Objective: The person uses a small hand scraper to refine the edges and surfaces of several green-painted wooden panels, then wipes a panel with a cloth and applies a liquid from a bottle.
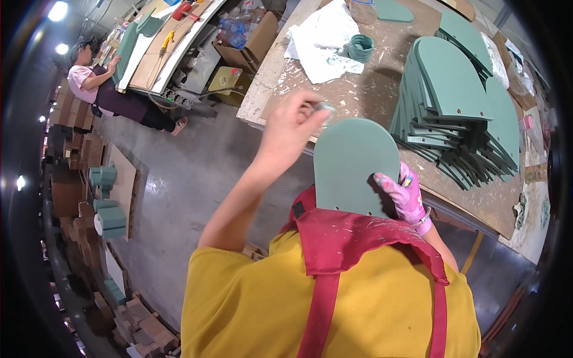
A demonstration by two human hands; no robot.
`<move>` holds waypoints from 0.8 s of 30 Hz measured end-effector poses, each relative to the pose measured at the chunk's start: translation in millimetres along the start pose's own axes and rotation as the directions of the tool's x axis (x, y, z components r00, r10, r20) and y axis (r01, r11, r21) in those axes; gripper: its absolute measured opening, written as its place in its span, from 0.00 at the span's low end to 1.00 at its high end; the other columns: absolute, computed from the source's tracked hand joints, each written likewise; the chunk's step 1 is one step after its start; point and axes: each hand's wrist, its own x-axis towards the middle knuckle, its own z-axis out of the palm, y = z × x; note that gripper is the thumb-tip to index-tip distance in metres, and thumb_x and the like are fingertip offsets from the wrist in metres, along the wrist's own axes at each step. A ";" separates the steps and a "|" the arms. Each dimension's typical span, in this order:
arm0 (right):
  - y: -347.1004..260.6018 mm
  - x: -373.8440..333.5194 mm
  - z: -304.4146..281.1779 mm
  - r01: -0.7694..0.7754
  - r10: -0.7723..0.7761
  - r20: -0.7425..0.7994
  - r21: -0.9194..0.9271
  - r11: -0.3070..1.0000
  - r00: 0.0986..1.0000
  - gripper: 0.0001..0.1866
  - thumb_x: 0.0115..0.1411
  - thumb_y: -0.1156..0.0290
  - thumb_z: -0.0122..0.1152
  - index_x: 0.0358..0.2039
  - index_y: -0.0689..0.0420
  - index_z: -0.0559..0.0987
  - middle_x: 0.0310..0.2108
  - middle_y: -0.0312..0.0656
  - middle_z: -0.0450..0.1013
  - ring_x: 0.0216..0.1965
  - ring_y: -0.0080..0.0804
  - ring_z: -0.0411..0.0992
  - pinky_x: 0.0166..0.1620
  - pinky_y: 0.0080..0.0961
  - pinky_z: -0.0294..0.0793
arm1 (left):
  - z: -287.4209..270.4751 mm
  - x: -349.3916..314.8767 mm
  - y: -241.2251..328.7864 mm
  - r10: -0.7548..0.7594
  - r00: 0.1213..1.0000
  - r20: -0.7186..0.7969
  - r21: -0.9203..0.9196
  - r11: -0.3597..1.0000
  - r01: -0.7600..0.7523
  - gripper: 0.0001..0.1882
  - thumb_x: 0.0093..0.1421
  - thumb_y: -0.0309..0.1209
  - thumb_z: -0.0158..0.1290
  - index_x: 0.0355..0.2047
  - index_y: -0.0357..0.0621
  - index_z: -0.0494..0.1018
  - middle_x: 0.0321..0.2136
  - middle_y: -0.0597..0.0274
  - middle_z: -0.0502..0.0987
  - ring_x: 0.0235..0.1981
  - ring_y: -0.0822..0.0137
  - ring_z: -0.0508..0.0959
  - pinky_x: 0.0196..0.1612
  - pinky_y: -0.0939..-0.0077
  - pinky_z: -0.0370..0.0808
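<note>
Steady the green panel (353, 158) within the grasping right fingers (407, 173). Left fingers (304, 98) pinch a small pale item (325, 107); strokes should be light.

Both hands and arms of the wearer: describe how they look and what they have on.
The left hand has no glove, and the left forearm is uncovered below a short yellow sleeve. The right hand wears a pink glove with small multicoloured markings; a thin band circles its wrist.
</note>
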 end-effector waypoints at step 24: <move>-17.3 0.0 -3.7 -0.032 0.034 0.047 -0.041 0.999 0.998 0.16 0.57 0.66 0.62 0.41 0.63 0.74 0.32 0.31 0.72 0.34 0.16 0.67 0.40 0.16 0.68 | 24.2 18.9 25.5 0.504 0.834 0.225 0.331 0.766 -0.552 0.11 0.49 0.27 0.59 0.33 0.39 0.72 0.30 0.57 0.74 0.33 0.59 0.74 0.37 0.69 0.72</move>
